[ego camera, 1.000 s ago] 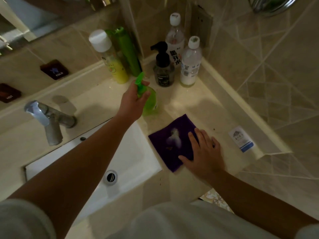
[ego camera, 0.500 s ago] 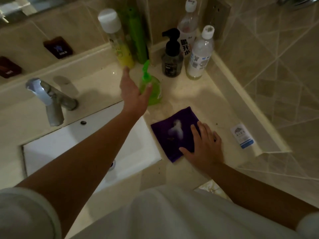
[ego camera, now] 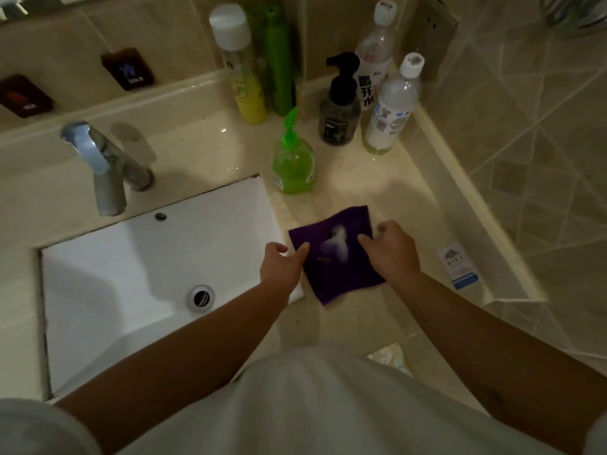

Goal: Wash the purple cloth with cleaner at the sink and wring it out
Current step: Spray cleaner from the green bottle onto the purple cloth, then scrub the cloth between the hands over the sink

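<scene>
The purple cloth [ego camera: 341, 274] lies flat on the beige counter just right of the white sink [ego camera: 131, 274], with a blob of white foam on its middle. My left hand [ego camera: 282, 267] grips the cloth's left edge, thumb on top and fingers curled at the sink rim. My right hand [ego camera: 392, 249] grips the right edge the same way, thumb on the fabric. The green pump bottle of cleaner [ego camera: 294, 162] stands by itself on the counter behind the cloth.
A chrome faucet [ego camera: 105, 165] stands behind the basin. Several bottles cluster in the back corner: a yellow spray can [ego camera: 244, 77], a black pump bottle [ego camera: 340, 116] and a clear bottle [ego camera: 392, 106]. A small white packet [ego camera: 458, 266] lies by the right ledge.
My left hand let go of the green pump bottle and came down to the cloth's left edge. My right hand went from lying flat on the cloth to curling at its right edge.
</scene>
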